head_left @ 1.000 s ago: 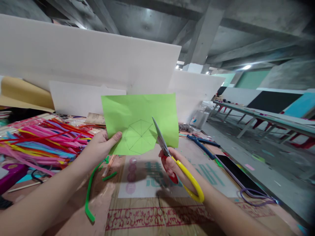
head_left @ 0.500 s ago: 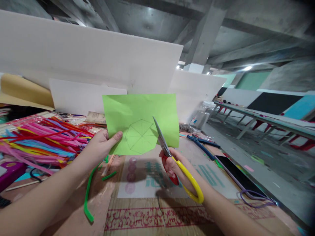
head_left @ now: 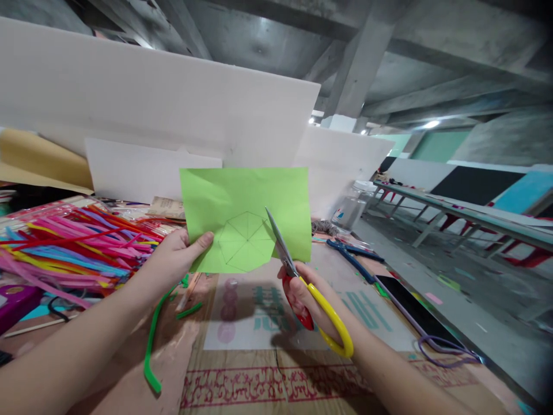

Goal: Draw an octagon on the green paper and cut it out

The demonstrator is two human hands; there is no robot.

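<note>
My left hand [head_left: 190, 245] pinches the lower left edge of a green sheet of paper [head_left: 211, 196], thumb in front. A many-sided outline with lines crossing at its centre is drawn on the sheet. Part of the lower edge is cut away along that outline. My right hand [head_left: 302, 288] grips scissors [head_left: 332, 317] with one yellow and one red handle. Their blades point up and to the left at the right side of the drawing, one blade in front of the paper; the other is mostly hidden behind it.
Colourful pipe cleaners [head_left: 86, 242] lie in a heap at left, with a bent green strip [head_left: 151, 351] nearer me. At right are dark-handled pliers [head_left: 354, 259], a phone [head_left: 419, 311] and a clear jar [head_left: 349, 207]. White boards [head_left: 173, 98] stand behind.
The scissors' handles look slightly wider apart, and the blades sit a little further left. My left hand keeps its hold on the paper. The view has shifted slightly.
</note>
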